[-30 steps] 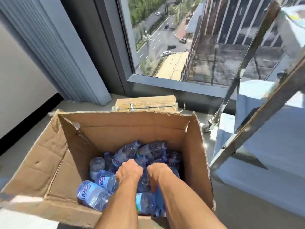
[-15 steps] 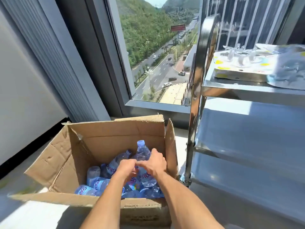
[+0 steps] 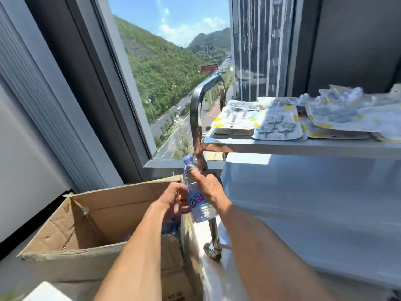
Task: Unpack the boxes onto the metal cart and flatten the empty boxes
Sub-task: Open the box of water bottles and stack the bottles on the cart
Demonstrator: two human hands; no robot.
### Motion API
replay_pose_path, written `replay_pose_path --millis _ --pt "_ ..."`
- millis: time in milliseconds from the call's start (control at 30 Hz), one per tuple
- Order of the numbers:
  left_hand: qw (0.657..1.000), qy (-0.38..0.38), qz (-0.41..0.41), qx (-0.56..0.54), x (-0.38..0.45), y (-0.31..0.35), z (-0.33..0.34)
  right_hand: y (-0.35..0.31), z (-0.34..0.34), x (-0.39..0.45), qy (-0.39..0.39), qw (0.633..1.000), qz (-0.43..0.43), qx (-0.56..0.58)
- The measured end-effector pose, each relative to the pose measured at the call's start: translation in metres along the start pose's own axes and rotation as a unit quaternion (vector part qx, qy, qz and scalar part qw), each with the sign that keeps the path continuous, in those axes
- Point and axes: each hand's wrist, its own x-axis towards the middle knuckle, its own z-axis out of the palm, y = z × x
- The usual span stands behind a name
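At the left, near the floor, an open cardboard box [image 3: 91,231] sits with its flaps spread, and a few blurred blue bottles [image 3: 170,227] show in its right corner behind the left forearm. Just right of the box's far corner both hands meet on a single clear water bottle [image 3: 196,192], which is lifted above the box edge and in front of the cart's upright post. The bottle's long axis runs nearly upright, leaning slightly so that its blue cap points up and a little to the left, while its base points down toward the near right. The left hand [image 3: 173,200] curls round the lower labelled part from the left; the right hand [image 3: 209,186] wraps the upper body from the right, its thumb lying along the neck. To the right stands the metal cart [image 3: 303,146]; flat blister packs [image 3: 280,126] of small clear items lie on its top shelf, and the lower shelf [image 3: 314,192] beneath shines in sunlight. Far behind, a window [image 3: 173,72] shows green hills and a road.
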Motion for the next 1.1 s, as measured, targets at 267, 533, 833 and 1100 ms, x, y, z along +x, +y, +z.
replay_pose_path --millis 267,533,833,1100 --pt "0.99 -0.067 -0.02 0.119 0.001 -0.031 0.069 0.049 -0.069 -0.013 0.029 0.984 -0.036 -0.17" --pt "0.996 0.014 0.05 0.077 0.022 -0.026 0.123 0.065 -0.099 -0.008 0.184 0.979 -0.017 -0.091" --pt "0.987 0.035 0.112 0.108 0.046 -0.024 0.15 0.075 -0.113 -0.003 0.224 0.973 -0.034 -0.043" --pt "0.977 0.05 0.196 0.074 0.066 -0.04 0.163 0.083 -0.122 0.012 0.19 0.974 -0.061 -0.105"
